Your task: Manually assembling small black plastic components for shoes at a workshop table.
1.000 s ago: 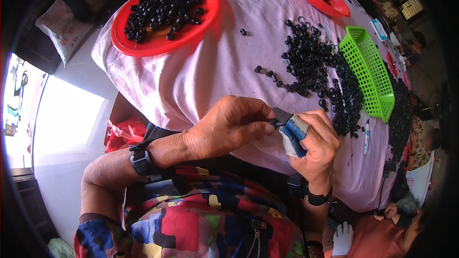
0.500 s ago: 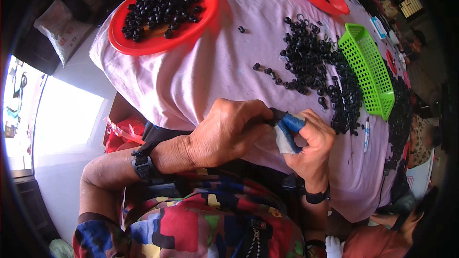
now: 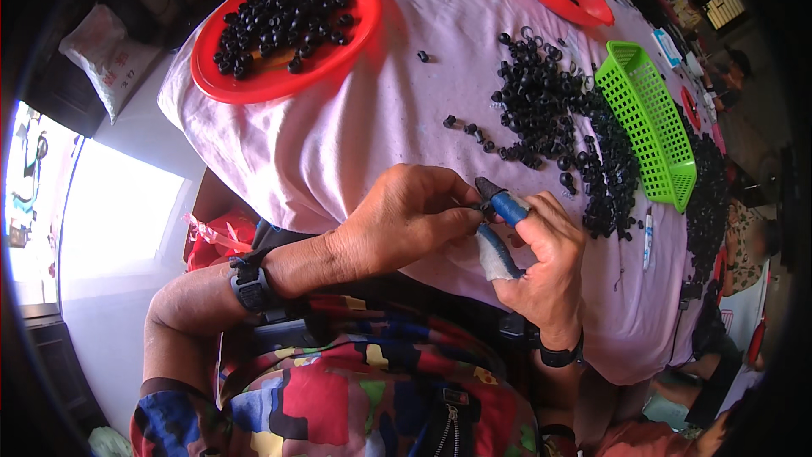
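Observation:
My left hand [image 3: 410, 216] is closed in a pinch, with a small black part [image 3: 485, 210] at its fingertips. Just to the right, my right hand [image 3: 548, 258] has its index finger and thumb closing on the same part. Blue wrapping with a dark tip covers that index finger, and blue and whitish wrapping covers the thumb. Fingers hide most of the part. Beyond my hands, a pile of small black parts [image 3: 541, 106] lies on the pinkish cloth [image 3: 406, 110].
At the far left a red plate [image 3: 245, 91] bears many black parts. A green perforated basket [image 3: 647, 118] stands right of the pile, near a white-and-blue pen [image 3: 649, 241]. Another red plate [image 3: 596, 13] lies at the far right. Other people sit along the right side.
My right index finger has lifted and straightened, its dark tip now showing above the left fingertips. The right thumb has shifted left slightly. At lower right, another person has moved.

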### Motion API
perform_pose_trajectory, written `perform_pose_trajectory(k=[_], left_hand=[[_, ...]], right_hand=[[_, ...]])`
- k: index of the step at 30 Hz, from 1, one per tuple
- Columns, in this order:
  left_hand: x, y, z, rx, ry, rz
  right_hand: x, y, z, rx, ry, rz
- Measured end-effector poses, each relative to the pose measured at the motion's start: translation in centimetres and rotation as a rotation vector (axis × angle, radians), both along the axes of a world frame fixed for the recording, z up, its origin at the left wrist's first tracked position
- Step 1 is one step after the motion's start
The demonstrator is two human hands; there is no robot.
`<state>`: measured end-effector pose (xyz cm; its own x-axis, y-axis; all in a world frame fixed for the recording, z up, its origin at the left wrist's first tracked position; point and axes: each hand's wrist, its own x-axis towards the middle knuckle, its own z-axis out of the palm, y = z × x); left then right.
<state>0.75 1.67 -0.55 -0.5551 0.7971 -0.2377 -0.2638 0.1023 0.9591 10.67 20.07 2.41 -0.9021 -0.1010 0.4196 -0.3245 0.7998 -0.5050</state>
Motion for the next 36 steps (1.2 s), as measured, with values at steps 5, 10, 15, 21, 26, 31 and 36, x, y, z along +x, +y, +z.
perform_pose_trajectory(k=[5,10,15,21,26,31,36], left_hand=[[0.1,0.2,-0.3,0.073,-0.088,0.022],[0.0,0.1,0.0,0.043,-0.027,0.026],[0.6,0.7,-0.6,0.137,-0.056,0.074],[0.1,0.6,0.2,0.091,-0.028,0.042],[0.1,0.4,-0.2,0.054,-0.004,0.005],[0.6,0.5,-0.6,0.230,-0.167,0.015],[0.4,0.1,0.8,0.176,-0.204,0.019]], right_hand=[[-0.2,-0.4,-0.3,0.071,0.076,-0.026],[-0.7,-0.2,-1.2,0.128,0.185,-0.022],[-0.6,-0.1,-1.5,0.105,0.195,-0.043],[-0.6,0.0,-1.2,0.143,0.234,-0.019],[-0.6,-0.5,-0.9,0.143,0.242,-0.057],[-1.0,-0.4,-1.5,0.050,0.231,-0.016],[-1.2,-0.5,-1.6,-0.020,0.220,0.005]])
